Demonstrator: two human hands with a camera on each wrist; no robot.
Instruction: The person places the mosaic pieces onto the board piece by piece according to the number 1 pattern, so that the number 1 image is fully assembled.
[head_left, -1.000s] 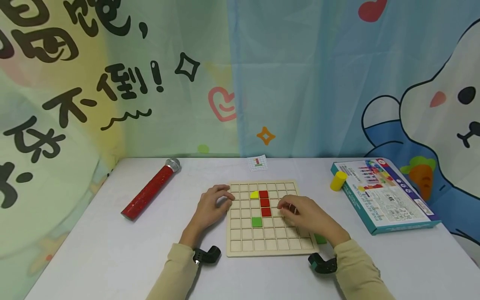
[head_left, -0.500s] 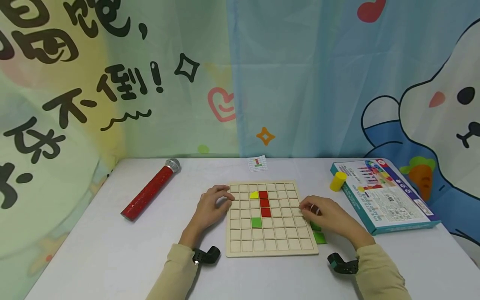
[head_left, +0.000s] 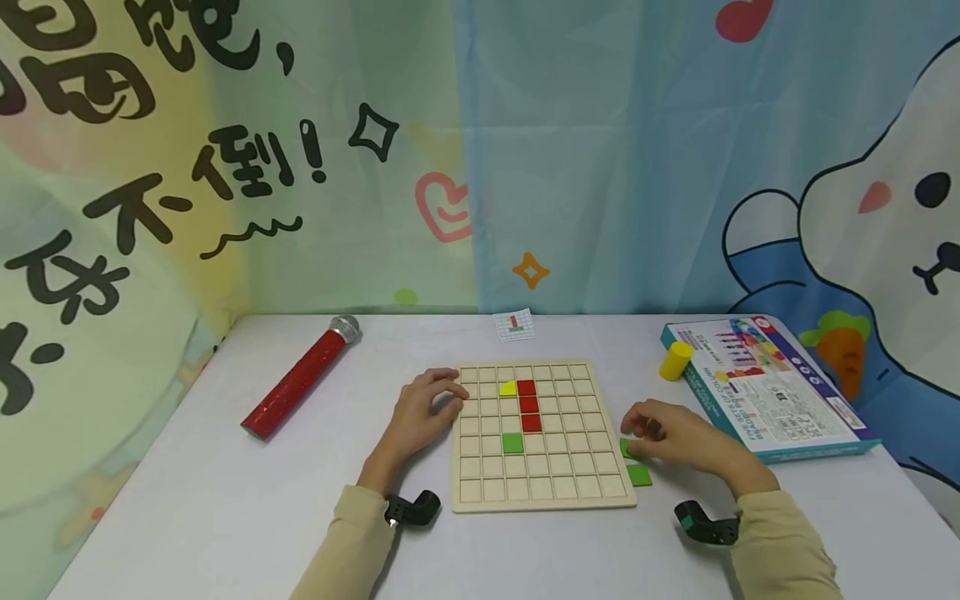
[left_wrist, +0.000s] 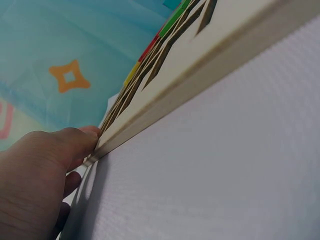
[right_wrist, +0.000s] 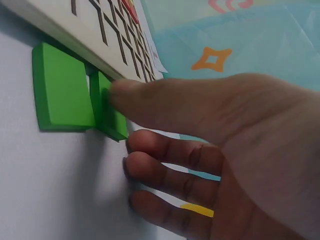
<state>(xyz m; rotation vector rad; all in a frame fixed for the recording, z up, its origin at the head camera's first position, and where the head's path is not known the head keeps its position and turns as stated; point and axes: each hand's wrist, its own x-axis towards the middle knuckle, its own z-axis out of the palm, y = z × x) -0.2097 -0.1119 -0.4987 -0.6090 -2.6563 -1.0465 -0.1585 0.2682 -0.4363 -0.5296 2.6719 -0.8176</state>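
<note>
I am seeing one left hand, relaxed, touching grid board, one right hand touching green tile between board and right edge of table, grip I cannot tell.

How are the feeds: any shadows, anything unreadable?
Head view: fairly evenly lit, fine print on the box unreadable; left wrist: board steeply foreshortened, soft shadow beside the left hand; right wrist: soft shadow on the table near the green tiles.

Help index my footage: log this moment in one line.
left hand: touches pale wooden gridded board; right hand: at green square tile beside board; red square tiles: in cells
</note>
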